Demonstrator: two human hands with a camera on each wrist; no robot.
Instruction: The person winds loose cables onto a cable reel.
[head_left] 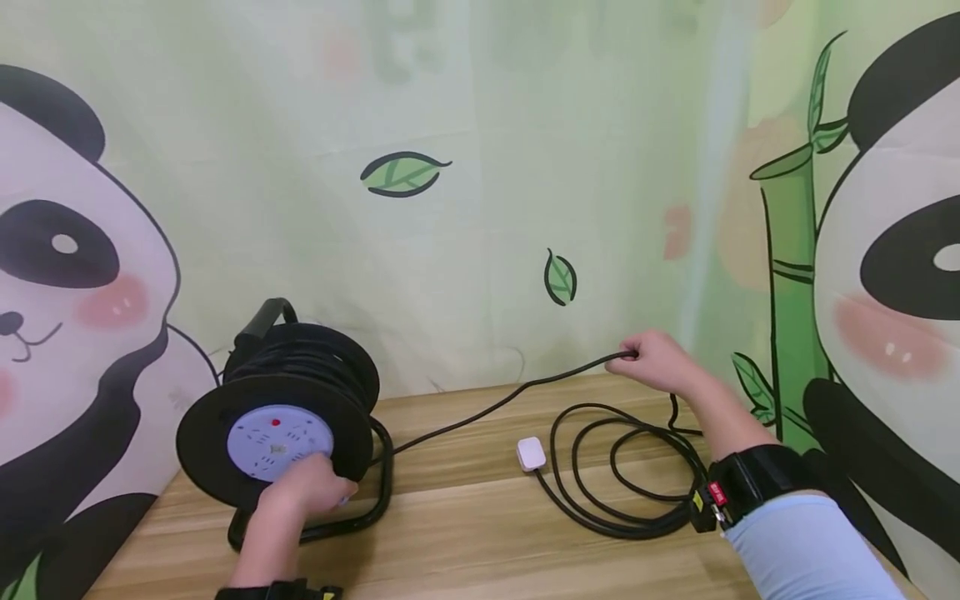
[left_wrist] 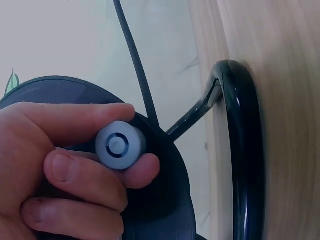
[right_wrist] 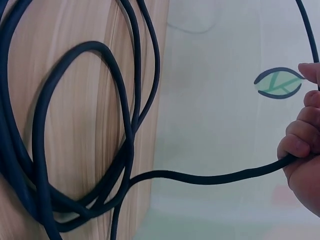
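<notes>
On the left of the table stands a black cable reel [head_left: 198,433] with a pale socket panel [head_left: 258,437] and dark cable wound on its drum. My left hand [head_left: 306,490] is at the lower right of its face. In the left wrist view, thumb and fingers pinch a round grey knob [left_wrist: 117,145] on the reel's disc [left_wrist: 165,200]. My right hand [head_left: 660,360] grips the black cable [head_left: 480,414], raised above the table at the right. From that hand the cable slopes down to the reel on one side. On the other side it drops to loose coils [right_wrist: 42,100].
The loose coils [head_left: 577,467] lie on the wooden table [head_left: 450,533] at the right, with a white plug [head_left: 531,454] at their left. A tubular black stand [head_left: 386,475] supports the reel. Behind the table hangs a printed panda curtain [head_left: 480,208].
</notes>
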